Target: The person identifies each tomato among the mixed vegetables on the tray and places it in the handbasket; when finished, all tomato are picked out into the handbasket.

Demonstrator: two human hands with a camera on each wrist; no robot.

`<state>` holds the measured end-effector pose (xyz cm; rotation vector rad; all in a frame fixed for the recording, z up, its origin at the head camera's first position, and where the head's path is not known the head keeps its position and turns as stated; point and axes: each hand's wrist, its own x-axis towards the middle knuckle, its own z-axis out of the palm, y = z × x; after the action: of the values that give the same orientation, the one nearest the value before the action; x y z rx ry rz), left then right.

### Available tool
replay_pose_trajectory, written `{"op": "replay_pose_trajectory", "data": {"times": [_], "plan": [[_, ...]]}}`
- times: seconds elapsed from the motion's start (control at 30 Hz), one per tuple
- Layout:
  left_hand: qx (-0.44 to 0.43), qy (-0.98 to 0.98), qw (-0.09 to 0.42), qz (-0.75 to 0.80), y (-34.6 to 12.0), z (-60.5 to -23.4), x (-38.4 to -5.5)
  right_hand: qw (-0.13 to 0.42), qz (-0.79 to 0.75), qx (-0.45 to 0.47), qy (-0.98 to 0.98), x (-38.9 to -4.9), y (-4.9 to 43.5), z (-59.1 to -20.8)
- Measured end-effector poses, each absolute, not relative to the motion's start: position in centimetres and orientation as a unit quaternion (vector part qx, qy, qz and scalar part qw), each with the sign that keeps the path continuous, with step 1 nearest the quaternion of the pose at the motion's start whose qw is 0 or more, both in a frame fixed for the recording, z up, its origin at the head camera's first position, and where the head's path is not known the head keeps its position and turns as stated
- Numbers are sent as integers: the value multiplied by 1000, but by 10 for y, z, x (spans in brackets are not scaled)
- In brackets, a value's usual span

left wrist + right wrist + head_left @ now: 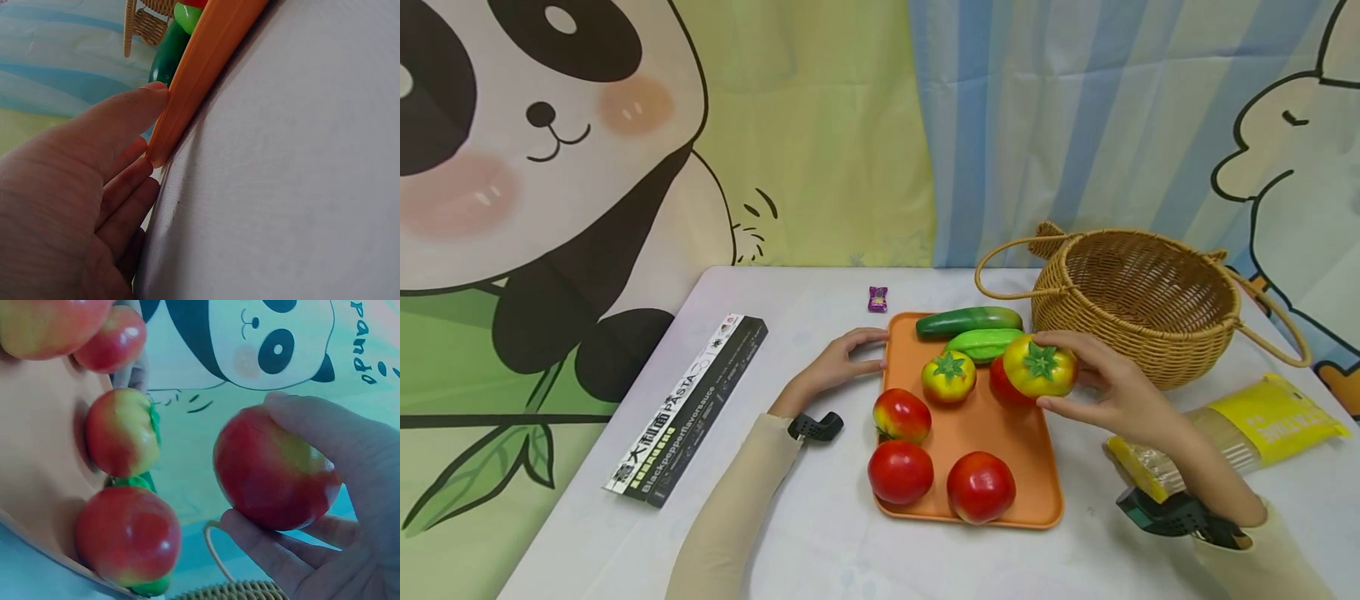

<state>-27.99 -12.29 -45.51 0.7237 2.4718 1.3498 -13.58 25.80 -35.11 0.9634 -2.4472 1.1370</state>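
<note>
My right hand pinches a red-and-yellow toy tomato between thumb and fingers, raised above the right side of the orange tray. In the right wrist view the held tomato hangs apart from the others. Behind it, partly hidden, a red tomato rests on the tray. My left hand touches the tray's left edge, its thumb at the rim and its fingers by the outer corner. Also on the tray are a yellow-topped tomato, several redder tomatoes, a cucumber and a ribbed green vegetable.
A wicker basket with loop handles stands behind my right hand. A yellow pasta packet lies under the right forearm. At the left lies a long black-and-white pasta box; a small purple wrapped sweet sits behind the tray.
</note>
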Motion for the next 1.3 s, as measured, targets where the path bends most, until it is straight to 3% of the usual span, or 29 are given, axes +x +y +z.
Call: {"op": "replay_pose_trajectory", "data": {"times": [0.37, 0.97, 1.3], "plan": [[248, 844, 115, 461, -123, -455, -279, 213, 403, 327, -828, -140, 274, -343], [253, 845, 114, 458, -123, -454, -279, 254, 456, 250, -816, -143, 289, -335], [261, 840, 108, 462, -122, -453, -279, 306, 471, 201, -802, -146, 294, -337]]}}
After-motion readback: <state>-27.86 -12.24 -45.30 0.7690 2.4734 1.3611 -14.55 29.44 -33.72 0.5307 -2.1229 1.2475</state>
